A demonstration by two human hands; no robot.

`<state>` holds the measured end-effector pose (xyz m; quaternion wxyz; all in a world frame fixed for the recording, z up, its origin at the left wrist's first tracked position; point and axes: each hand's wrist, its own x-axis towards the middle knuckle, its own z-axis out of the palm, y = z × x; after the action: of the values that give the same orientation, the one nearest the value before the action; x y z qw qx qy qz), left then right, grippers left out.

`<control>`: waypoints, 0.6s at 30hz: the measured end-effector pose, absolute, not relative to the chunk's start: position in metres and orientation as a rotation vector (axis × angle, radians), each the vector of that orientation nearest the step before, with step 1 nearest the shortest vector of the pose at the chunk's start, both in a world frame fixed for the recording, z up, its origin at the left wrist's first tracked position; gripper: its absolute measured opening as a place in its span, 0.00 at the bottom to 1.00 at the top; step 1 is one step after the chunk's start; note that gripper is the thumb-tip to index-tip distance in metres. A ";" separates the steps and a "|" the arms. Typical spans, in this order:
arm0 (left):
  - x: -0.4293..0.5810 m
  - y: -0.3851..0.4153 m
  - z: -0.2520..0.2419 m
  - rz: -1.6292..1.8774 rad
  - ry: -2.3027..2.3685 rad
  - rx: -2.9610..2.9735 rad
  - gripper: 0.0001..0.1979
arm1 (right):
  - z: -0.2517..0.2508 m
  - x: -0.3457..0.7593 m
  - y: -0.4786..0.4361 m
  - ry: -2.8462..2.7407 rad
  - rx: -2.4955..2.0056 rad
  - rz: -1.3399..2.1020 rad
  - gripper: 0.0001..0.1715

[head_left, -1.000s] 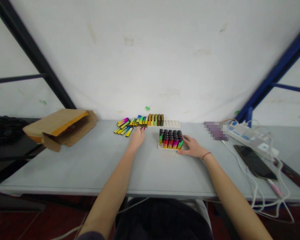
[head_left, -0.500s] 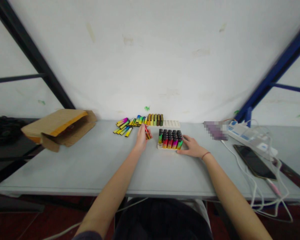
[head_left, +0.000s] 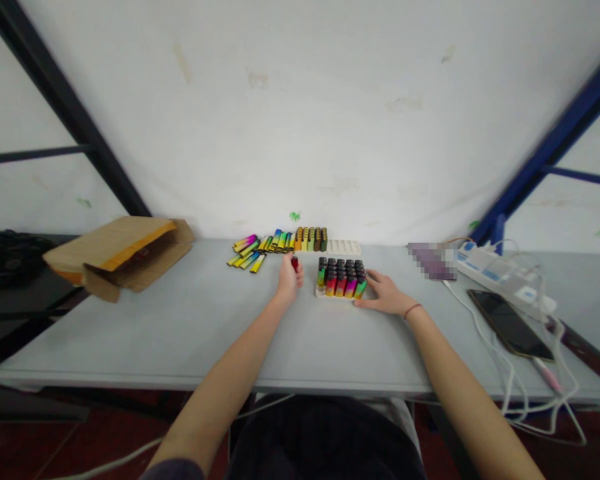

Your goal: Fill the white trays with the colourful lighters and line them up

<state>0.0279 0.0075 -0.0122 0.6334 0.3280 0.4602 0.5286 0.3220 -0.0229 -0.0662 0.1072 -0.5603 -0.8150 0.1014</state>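
Note:
My left hand (head_left: 289, 280) is closed around a red lighter (head_left: 295, 262) with a dark top, held upright left of a white tray (head_left: 336, 298). Black-topped lighters (head_left: 341, 280) in several colours stand in rows in that tray; its front left corner holds none. My right hand (head_left: 386, 295) rests at the tray's right side, thumb and fingers spread around its edge. Behind my left hand, loose shiny wrappers or lighters (head_left: 250, 253) lie in a pile. Beside them stands a block of yellow and dark lighters (head_left: 311, 239), next to a white tray with no lighters (head_left: 344, 247).
An open cardboard box (head_left: 125, 257) lies at the left. On the right are a power strip (head_left: 505, 277), a black phone (head_left: 510, 323), tangled white cables (head_left: 510, 387) and a partly pixelated purple item (head_left: 433, 261). A wall rises behind the table.
My left hand has moved slightly right and turned, so the red lighter now stands upright in the fist instead of tilted. My right hand has stayed at the tray.

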 end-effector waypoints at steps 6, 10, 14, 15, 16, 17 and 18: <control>0.032 0.006 -0.011 1.262 1.121 0.803 0.27 | -0.067 0.323 -0.023 -2.403 -1.630 0.295 0.56; 0.034 0.005 -0.013 1.295 1.160 0.806 0.26 | -0.065 0.321 -0.023 -2.390 -1.645 0.299 0.56; 0.033 0.004 -0.015 1.305 1.172 0.783 0.28 | -0.064 0.320 -0.024 -2.395 -1.646 0.308 0.58; 0.033 0.004 -0.015 1.298 1.169 0.777 0.29 | -0.064 0.320 -0.024 -2.397 -1.643 0.309 0.58; 0.032 0.004 -0.015 1.288 1.162 0.772 0.30 | -0.064 0.320 -0.024 -2.396 -1.640 0.308 0.58; 0.032 0.005 -0.015 1.278 1.153 0.769 0.30 | -0.064 0.320 -0.024 -2.395 -1.636 0.307 0.58; 0.031 0.005 -0.014 1.268 1.144 0.769 0.31 | -0.064 0.320 -0.024 -2.395 -1.633 0.307 0.57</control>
<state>0.0312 0.0047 -0.0142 0.5926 0.3308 0.4919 0.5455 0.3200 -0.0241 -0.0639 0.1132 -0.5565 -0.8164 0.1045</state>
